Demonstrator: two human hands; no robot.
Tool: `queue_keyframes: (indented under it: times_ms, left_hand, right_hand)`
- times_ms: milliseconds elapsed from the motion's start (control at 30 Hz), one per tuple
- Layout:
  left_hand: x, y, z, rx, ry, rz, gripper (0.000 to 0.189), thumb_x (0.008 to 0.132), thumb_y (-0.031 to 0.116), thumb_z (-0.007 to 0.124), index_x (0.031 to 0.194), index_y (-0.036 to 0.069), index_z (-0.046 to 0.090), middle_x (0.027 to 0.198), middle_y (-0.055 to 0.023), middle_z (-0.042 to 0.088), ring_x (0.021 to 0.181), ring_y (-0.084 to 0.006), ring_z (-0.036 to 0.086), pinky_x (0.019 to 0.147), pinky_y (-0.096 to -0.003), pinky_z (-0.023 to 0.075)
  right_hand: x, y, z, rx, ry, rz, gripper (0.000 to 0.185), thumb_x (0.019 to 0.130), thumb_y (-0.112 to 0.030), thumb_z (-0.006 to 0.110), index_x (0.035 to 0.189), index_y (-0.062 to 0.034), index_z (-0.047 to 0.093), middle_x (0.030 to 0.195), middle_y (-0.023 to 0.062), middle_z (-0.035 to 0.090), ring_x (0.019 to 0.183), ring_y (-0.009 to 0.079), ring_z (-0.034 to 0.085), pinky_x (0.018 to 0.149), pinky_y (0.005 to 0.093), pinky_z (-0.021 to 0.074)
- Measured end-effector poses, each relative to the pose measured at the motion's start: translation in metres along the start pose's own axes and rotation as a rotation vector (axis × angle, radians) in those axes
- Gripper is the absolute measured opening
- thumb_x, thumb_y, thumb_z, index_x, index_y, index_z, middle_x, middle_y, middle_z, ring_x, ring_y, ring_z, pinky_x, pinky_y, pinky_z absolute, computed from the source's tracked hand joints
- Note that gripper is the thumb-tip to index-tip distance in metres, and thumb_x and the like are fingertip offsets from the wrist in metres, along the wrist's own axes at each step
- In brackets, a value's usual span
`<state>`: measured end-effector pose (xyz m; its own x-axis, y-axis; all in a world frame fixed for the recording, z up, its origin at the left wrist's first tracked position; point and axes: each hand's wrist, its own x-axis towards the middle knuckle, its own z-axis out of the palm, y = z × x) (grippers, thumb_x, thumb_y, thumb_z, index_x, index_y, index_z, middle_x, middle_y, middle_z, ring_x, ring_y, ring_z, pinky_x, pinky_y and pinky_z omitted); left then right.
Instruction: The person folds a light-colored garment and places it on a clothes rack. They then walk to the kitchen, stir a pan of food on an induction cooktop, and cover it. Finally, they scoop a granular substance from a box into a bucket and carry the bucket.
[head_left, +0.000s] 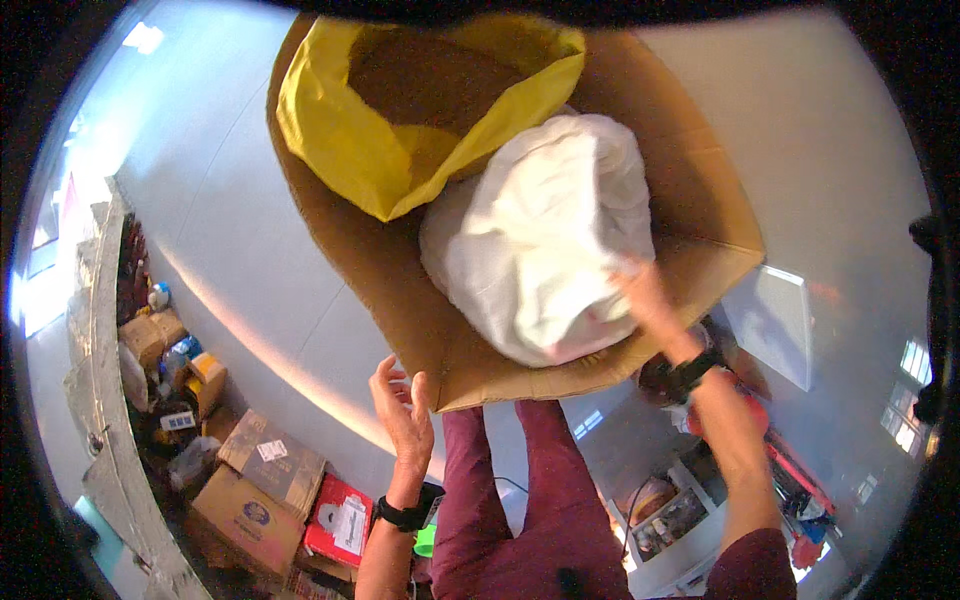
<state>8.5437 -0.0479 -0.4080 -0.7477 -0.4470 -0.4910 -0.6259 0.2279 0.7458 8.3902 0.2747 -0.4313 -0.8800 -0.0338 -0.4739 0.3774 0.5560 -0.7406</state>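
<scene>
A large cardboard box (694, 169) stands open before me. Inside it lie a bundle of white cloth (547, 240) and, at the far left, a yellow bag (337, 127) with a wide mouth and something brown within. My right hand (641, 289) reaches over the box's near right rim and touches the near right side of the white cloth; it is blurred, and its finger grip cannot be made out. My left hand (403, 401) is raised beside the near left corner of the box, fingers apart and holding nothing.
Cardboard cartons (247, 517), a red box (337, 521) and mixed goods lie at lower left beside a low ledge (105, 315). At right are a white panel (772, 322) and a white shelf unit (675, 525) with small items. My legs stand close to the box.
</scene>
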Motion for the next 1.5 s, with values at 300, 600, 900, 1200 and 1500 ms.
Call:
queue_keyframes:
  times_ms: [300,600,900,1200,1500]
  left_hand:
    - [0.062,0.055,0.134,0.053,-0.018,0.158,0.059,0.069,0.005,0.06,0.125,0.0,0.038,0.098,-0.024,0.059,0.088,-0.0311,0.06,0.079,-0.0373,0.0461]
    - [0.06,0.044,0.109,-0.23,-0.107,-0.283,0.021,0.068,0.003,0.044,0.085,-0.004,0.055,0.073,-0.0015,0.051,0.063,-0.009,0.045,0.055,-0.0238,0.0353]
    - [0.063,0.025,0.116,-0.431,-0.09,-0.45,0.031,0.063,0.001,0.043,0.091,-0.006,0.054,0.08,-0.0076,0.053,0.071,-0.0203,0.053,0.064,-0.0295,0.0444]
    - [0.079,0.051,0.122,-0.279,-0.13,-0.434,0.032,0.073,0.009,0.042,0.101,-0.003,0.054,0.084,-0.0095,0.054,0.072,-0.0227,0.054,0.063,-0.0333,0.0461]
    - [0.071,0.138,0.18,-0.512,-0.175,-0.504,0.034,0.088,0.021,0.043,0.115,0.0,0.046,0.09,-0.0074,0.056,0.08,-0.0215,0.055,0.076,-0.0322,0.0465]
  right_hand:
    - [-0.05,-0.039,0.07,-0.073,-0.806,-0.233,0.041,0.077,-0.033,0.06,0.105,-0.0024,0.054,0.101,0.0228,0.058,0.093,0.0355,0.057,0.08,0.0424,0.0452]
    - [0.157,0.08,-0.074,-0.501,0.088,0.349,0.112,0.058,-0.035,0.08,0.139,-0.0009,0.011,0.141,0.0273,0.018,0.131,0.039,0.018,0.105,0.0407,0.0261]
    - [0.149,0.14,0.048,-0.321,-0.295,-0.12,0.03,0.077,-0.016,0.053,0.103,-0.0016,0.051,0.099,0.0124,0.054,0.091,0.0239,0.049,0.078,0.0351,0.0414]
    - [0.059,0.041,-0.037,1.225,0.029,0.512,0.017,0.082,-0.019,0.047,0.08,-0.0071,0.059,0.063,0.002,0.056,0.047,0.0159,0.05,0.041,0.0308,0.0433]
    - [-0.087,0.045,-0.129,1.227,0.465,0.508,0.038,0.077,-0.023,0.047,0.103,0.0033,0.055,0.093,0.0111,0.061,0.078,0.0207,0.062,0.066,0.0322,0.0524]
